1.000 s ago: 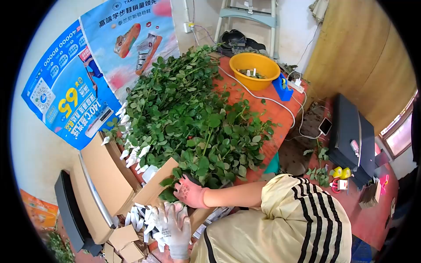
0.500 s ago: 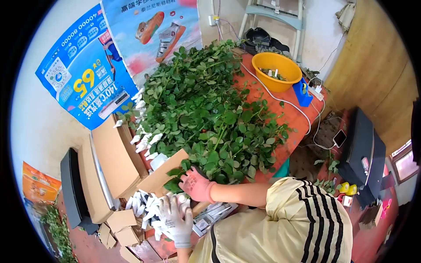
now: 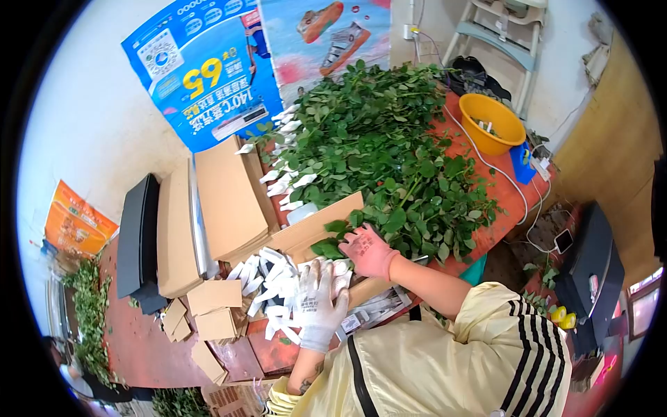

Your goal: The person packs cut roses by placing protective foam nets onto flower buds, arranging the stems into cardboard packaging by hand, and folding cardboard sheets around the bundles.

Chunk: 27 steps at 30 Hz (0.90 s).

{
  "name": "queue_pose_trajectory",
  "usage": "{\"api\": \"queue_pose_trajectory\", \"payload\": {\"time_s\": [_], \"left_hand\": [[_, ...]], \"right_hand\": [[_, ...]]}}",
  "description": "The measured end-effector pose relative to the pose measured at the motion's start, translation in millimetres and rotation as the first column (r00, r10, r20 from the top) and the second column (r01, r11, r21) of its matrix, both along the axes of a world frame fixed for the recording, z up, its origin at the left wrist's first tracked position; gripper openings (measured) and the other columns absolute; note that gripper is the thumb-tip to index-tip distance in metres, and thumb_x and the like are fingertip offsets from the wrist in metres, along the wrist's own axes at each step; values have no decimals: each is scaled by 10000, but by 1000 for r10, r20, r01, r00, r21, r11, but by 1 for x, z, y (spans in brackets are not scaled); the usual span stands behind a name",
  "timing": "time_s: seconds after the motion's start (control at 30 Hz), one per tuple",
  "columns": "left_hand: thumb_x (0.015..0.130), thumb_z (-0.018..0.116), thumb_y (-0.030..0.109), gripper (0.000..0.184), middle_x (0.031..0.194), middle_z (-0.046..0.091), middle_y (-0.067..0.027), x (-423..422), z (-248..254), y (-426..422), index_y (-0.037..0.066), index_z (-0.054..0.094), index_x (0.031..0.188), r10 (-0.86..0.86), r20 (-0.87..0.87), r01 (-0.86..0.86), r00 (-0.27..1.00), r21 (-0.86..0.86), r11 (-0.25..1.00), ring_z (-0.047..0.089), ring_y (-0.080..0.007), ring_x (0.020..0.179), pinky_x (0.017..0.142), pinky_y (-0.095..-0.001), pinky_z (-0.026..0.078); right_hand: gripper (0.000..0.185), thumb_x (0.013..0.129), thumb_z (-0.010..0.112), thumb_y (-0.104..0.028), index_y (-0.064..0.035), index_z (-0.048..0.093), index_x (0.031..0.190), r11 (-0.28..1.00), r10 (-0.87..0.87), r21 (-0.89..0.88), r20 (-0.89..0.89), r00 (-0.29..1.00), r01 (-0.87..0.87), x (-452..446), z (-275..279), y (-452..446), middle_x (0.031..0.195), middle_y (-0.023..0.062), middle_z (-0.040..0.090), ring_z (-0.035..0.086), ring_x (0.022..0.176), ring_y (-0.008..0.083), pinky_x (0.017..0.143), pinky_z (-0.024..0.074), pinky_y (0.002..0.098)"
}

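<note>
My left hand point(image 3: 318, 304), in a whitish glove with smudged fingertips, lies palm down with its fingers stretched out over white wrapped pieces point(image 3: 274, 271) in an open cardboard box point(image 3: 326, 221). What lies under the palm is hidden. Beside it, my right hand point(image 3: 367, 251), in a pink glove, rests with fingers apart at the box's right end, against green leaves point(image 3: 332, 235) poking out there. Just beyond is a large heap of leafy stems point(image 3: 389, 160). White-wrapped tips point(image 3: 281, 182) stick out along its left side.
Flat cardboard sheets point(image 3: 229, 194) and a black box point(image 3: 137, 236) stand to the left, with small cardboard pieces point(image 3: 215, 309) nearer me. A yellow bowl point(image 3: 492, 142), a blue tape dispenser point(image 3: 522, 164) and a white cable point(image 3: 486, 161) lie at the far right of the red table point(image 3: 479, 215).
The camera view has swung left, so the table and hands appear farther right. Both hands remain at the box; the left still lies flat and the right stays by the leaves.
</note>
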State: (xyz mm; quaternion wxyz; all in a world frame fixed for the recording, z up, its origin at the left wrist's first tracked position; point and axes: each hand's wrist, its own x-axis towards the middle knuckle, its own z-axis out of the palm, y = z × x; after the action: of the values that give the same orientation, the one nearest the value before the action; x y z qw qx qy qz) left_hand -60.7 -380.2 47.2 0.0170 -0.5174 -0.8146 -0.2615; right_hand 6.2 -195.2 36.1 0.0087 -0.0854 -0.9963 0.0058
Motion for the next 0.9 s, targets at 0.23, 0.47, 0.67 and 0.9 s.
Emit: {"api": "queue_pose_trajectory", "payload": {"time_s": [0.23, 0.47, 0.67, 0.9], "left_hand": [[717, 623, 284, 613, 1352, 415, -215, -4, 2, -1, 81, 489, 1280, -21, 47, 18, 999, 49, 999, 356, -404, 1259, 1071, -515, 220], [703, 622, 223, 588, 1344, 413, -226, -11, 28, -7, 67, 509, 1258, -106, -40, 109, 994, 102, 989, 357, -428, 1243, 1058, -559, 217], [725, 626, 226, 573, 1364, 389, -234, -27, 10, 1, 50, 509, 1257, -113, -45, 112, 993, -24, 993, 323, -436, 1269, 1073, -557, 198], [712, 665, 254, 592, 1375, 382, -231, -28, 7, -10, 50, 508, 1245, 49, 59, -50, 997, 25, 998, 302, -429, 1291, 1071, -530, 213]], "right_hand": [[274, 846, 415, -168, -96, 560, 1067, 979, 99, 201, -330, 939, -32, 8, -20, -1, 1018, 138, 541, 488, 1024, 329, 944, 315, 503], [311, 874, 378, -178, -91, 534, 1128, 980, 14, 193, -269, 963, 40, 25, 26, -11, 1088, 163, 524, 441, 1083, 370, 1010, 230, 573], [618, 788, 574, -334, -34, 433, 1309, 994, -20, 105, 45, 999, 15, 31, 3, 5, 1341, 216, 393, 356, 1238, 417, 1045, 250, 523], [535, 753, 630, -328, -49, 517, 1196, 982, -173, -125, -272, 947, 144, 67, 42, 8, 1278, 174, 452, 401, 1221, 345, 1056, 291, 442]]}}
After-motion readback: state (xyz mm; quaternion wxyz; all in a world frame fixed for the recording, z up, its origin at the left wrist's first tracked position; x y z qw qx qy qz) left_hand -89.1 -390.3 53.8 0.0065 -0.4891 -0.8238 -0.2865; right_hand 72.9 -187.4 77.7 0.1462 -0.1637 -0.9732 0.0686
